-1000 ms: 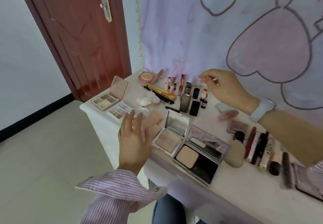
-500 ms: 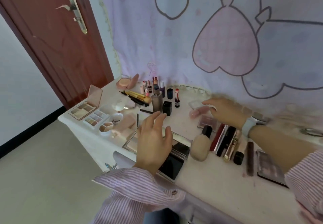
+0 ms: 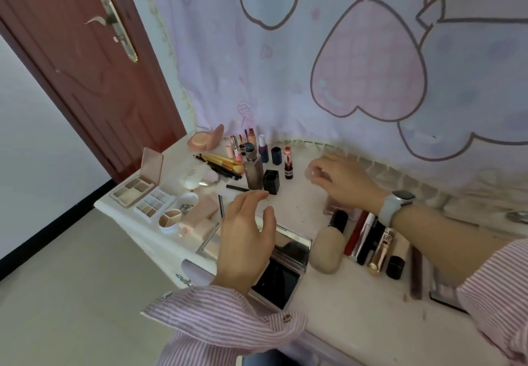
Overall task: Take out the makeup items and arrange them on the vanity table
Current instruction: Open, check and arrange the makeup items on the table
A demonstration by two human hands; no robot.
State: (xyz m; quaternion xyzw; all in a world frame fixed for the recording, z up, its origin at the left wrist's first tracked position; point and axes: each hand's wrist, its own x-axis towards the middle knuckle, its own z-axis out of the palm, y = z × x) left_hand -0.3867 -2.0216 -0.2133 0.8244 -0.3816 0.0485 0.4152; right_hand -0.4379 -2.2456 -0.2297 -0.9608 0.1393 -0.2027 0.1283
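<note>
Makeup covers the white vanity table (image 3: 357,311). My right hand (image 3: 343,182), with a watch on its wrist, pinches a small clear pinkish item (image 3: 313,171) just above the table's back middle. My left hand (image 3: 245,234) hovers with relaxed fingers over two open powder compacts (image 3: 288,247) and holds nothing. A red lipstick (image 3: 288,162), a black cube cap (image 3: 271,181) and a glass foundation bottle (image 3: 254,171) stand between the hands. Beside my right forearm lie a beige bottle (image 3: 328,250) and a row of lipsticks and tubes (image 3: 371,237).
Two eyeshadow palettes (image 3: 134,189) and a round concealer pot (image 3: 171,220) sit at the table's left corner. Brushes (image 3: 223,162) and a pink round compact (image 3: 204,139) lie at the back. A patterned cloth (image 3: 343,65) hangs behind; a red door (image 3: 85,65) stands on the left.
My right hand came down from the back row to the table and now holds the small clear item. My left hand shifted right, over the compacts. The view swung right.
</note>
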